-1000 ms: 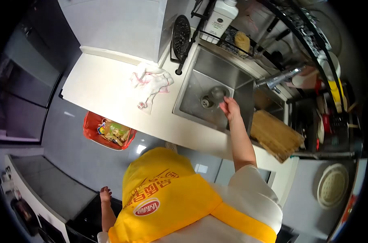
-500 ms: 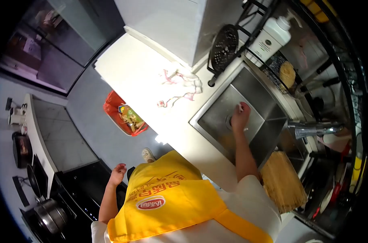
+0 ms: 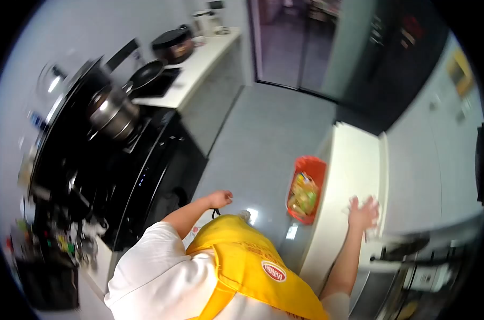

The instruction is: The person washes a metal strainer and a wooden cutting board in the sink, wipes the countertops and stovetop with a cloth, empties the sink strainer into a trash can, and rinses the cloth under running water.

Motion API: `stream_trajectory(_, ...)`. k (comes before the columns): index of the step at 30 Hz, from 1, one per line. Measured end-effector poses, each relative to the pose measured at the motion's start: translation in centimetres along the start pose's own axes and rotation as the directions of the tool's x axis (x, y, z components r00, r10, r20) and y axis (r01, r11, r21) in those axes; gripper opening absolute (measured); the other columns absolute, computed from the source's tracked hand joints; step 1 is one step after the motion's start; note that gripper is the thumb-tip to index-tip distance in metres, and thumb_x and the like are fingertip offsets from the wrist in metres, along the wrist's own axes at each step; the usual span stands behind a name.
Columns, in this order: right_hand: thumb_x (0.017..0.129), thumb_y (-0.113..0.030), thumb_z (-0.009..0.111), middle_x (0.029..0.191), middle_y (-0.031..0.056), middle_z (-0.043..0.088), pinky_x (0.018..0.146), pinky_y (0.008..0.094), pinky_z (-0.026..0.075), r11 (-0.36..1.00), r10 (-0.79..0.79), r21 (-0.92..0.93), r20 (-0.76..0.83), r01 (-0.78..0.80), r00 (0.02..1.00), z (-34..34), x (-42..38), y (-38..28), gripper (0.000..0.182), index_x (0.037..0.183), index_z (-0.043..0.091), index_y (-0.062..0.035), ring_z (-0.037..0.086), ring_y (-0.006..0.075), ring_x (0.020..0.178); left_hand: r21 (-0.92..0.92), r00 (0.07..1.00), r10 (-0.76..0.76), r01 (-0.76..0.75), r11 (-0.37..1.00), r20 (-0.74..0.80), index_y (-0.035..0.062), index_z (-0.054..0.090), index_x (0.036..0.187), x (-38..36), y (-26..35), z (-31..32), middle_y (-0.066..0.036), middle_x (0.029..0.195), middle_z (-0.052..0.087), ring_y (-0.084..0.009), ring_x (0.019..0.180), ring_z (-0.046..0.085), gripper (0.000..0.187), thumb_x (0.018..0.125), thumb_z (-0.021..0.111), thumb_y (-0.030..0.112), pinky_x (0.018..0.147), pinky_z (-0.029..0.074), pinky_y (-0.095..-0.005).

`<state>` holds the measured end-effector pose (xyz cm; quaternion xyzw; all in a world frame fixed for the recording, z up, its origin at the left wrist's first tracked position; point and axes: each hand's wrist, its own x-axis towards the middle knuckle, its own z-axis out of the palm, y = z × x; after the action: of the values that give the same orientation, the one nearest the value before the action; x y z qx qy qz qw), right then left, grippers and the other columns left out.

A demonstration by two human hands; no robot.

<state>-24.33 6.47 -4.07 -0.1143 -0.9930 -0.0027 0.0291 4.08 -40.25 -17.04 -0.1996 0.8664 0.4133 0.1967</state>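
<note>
My right hand (image 3: 364,214) is over the white countertop (image 3: 354,160), near the wall, with its fingers spread. Whether it touches the counter is blurred, and the pink-and-white cloth seen earlier in that area cannot be made out around it. On the other side, my left hand (image 3: 220,199) hangs above the floor by the front of the black stove, its fingers curled in and nothing visible in them. A yellow apron (image 3: 252,261) covers my front.
An orange-red bin (image 3: 322,186) with rubbish in it stands on the floor against the counter. To the left, a steel pot (image 3: 114,114) sits on the black stove (image 3: 146,176). Part of the sink (image 3: 378,290) shows at lower right. Sliding doors (image 3: 298,48) are at the far end.
My view has swung left toward the stove and doors. My right hand has left the sink and is now over the counter, its fingers spread. My left hand stays low, curled.
</note>
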Motion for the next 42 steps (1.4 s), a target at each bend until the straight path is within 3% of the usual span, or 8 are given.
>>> stream_trajectory(9, 0.093, -0.053, 0.048, 0.141, 0.0115, 0.046, 0.092, 0.0597, 0.042, 0.994, -0.106, -0.043, -0.233, 0.098, 0.967, 2.0, 3.1, -1.4, 0.053, 0.138, 0.049, -0.0238, 0.049, 0.0337, 0.124, 0.063, 0.983, -0.185, 0.183, 0.981, 0.013, 0.0076, 0.065, 0.112, -4.2, -11.8, -1.0, -0.017, 0.107, 0.068, -0.033, 0.103, 0.063, 0.039, 0.083, 0.06, 0.034, 0.09, 0.048, -0.0407)
stream_trajectory(15, 0.095, -0.043, 0.051, 0.123, 0.0248, 0.055, 0.093, 0.0504, 0.045, 0.979, -0.17, 0.07, -0.259, 0.193, 0.951, 2.2, -2.3, 0.3, 0.049, 0.124, 0.059, -0.0045, 0.054, 0.0408, 0.112, 0.173, 0.872, -0.487, 0.472, 0.864, 0.051, 0.0015, 0.07, 0.106, -5.6, -20.7, -3.2, -0.02, 0.116, 0.065, -0.0319, 0.11, 0.062, 0.042, 0.078, 0.057, 0.03, 0.092, 0.049, -0.0392)
stream_trajectory(19, 0.088, -0.053, 0.058, 0.103, 0.0269, 0.06, 0.08, 0.0541, 0.048, 0.961, -0.161, 0.174, -0.276, 0.214, 0.948, -3.3, -10.6, -4.0, 0.058, 0.11, 0.063, 0.0005, 0.058, 0.0452, 0.092, 0.099, 0.952, -0.284, 0.295, 0.95, -0.116, 0.0025, 0.072, 0.098, -4.0, -20.9, -5.9, -0.02, 0.108, 0.067, -0.0351, 0.103, 0.063, 0.033, 0.082, 0.054, 0.026, 0.089, 0.049, -0.0419)
stream_trajectory(23, 0.091, -0.047, 0.053, 0.097, 0.0281, 0.06, 0.078, 0.0533, 0.049, 0.902, -0.338, 0.119, -0.399, 0.414, 0.852, -0.9, -11.6, -2.4, 0.051, 0.105, 0.063, 0.0017, 0.058, 0.0461, 0.089, -0.338, 0.836, -0.331, 0.188, 0.922, -0.438, 0.006, 0.066, 0.104, -3.6, -18.1, -4.7, -0.017, 0.1, 0.068, -0.0356, 0.097, 0.063, 0.032, 0.084, 0.056, 0.029, 0.085, 0.05, -0.0418)
stream_trajectory(26, 0.091, -0.046, 0.052, 0.096, 0.0279, 0.061, 0.073, 0.0551, 0.049, 0.929, -0.269, 0.171, -0.299, 0.328, 0.916, -1.8, -9.9, -3.7, 0.052, 0.104, 0.064, 0.0023, 0.06, 0.0461, 0.084, -0.536, 0.816, -0.401, 0.137, 0.833, -0.416, 0.0083, 0.064, 0.105, -7.7, -14.0, -2.5, -0.016, 0.1, 0.068, -0.0349, 0.095, 0.063, 0.031, 0.084, 0.06, 0.031, 0.082, 0.05, -0.0405)
stream_trajectory(32, 0.089, -0.052, 0.051, 0.101, 0.0266, 0.062, 0.076, 0.0561, 0.051, 0.895, -0.322, 0.203, -0.321, 0.397, 0.891, -3.3, -0.2, -9.6, 0.055, 0.104, 0.064, -0.0011, 0.061, 0.0458, 0.092, -0.129, 0.934, -0.241, 0.213, 0.968, -0.265, 0.0058, 0.069, 0.093, -20.0, -18.2, 12.0, -0.019, 0.097, 0.068, -0.0348, 0.093, 0.064, 0.034, 0.081, 0.057, 0.035, 0.081, 0.05, -0.0448)
stream_trajectory(38, 0.091, -0.059, 0.043, 0.107, 0.0261, 0.06, 0.076, 0.0618, 0.048, 0.945, -0.299, 0.051, -0.267, 0.324, 0.916, -2.0, 4.3, -10.3, 0.06, 0.117, 0.061, -0.0078, 0.06, 0.0438, 0.095, -0.291, 0.644, -0.747, 0.692, 0.66, -0.162, 0.0045, 0.071, 0.091, -33.9, -20.1, 19.8, -0.02, 0.101, 0.068, -0.0348, 0.095, 0.065, 0.035, 0.078, 0.057, 0.033, 0.084, 0.051, -0.0444)
stream_trajectory(42, 0.092, -0.057, 0.044, 0.105, 0.0248, 0.061, 0.076, 0.0604, 0.049, 0.885, -0.462, -0.108, -0.309, 0.452, 0.831, 0.1, 5.2, -8.8, 0.06, 0.122, 0.059, -0.0069, 0.06, 0.0422, 0.095, -0.553, 0.504, -0.84, 0.65, 0.521, -0.199, 0.0052, 0.068, 0.102, -38.4, -18.7, 20.6, -0.019, 0.104, 0.068, -0.0348, 0.098, 0.064, 0.038, 0.08, 0.058, 0.035, 0.086, 0.05, -0.043)
